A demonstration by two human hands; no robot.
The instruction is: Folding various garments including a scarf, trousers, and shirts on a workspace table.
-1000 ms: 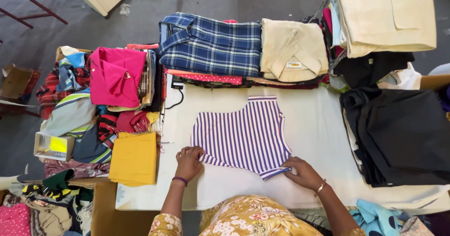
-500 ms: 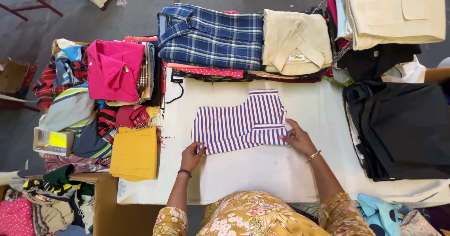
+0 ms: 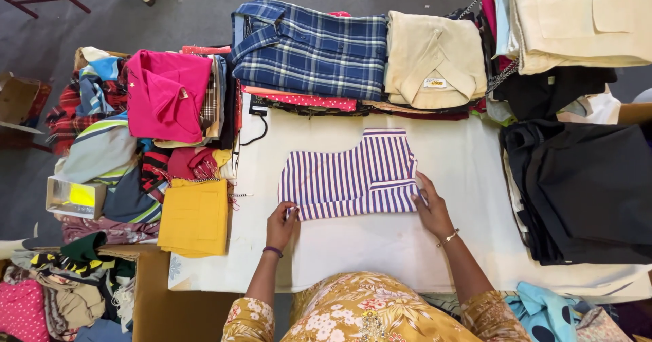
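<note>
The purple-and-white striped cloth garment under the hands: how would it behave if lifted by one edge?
The purple-and-white striped cloth garment would probably droop and unfold, since it lies flat in soft folded layers. It looks thin, so likely light. The left hand and right hand both press on it, suggesting it shifts easily on the white table cover.

Yellow floral sleeves, dark wristband, gold bangle.

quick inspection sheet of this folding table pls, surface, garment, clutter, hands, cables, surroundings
surface: white table, bare in front of the person
job's things: purple striped top, folded, lying flat mid-table
clutter: blue plaid shirt and cream shirt stacked at the far edge; pink shirt and yellow cloth on the left; black garments on the right
grippers: left hand at the top's near left corner, right hand at its right edge
cables: black cord by the left pile
surroundings: grey floor, cardboard box, clothes heap lower left
</note>
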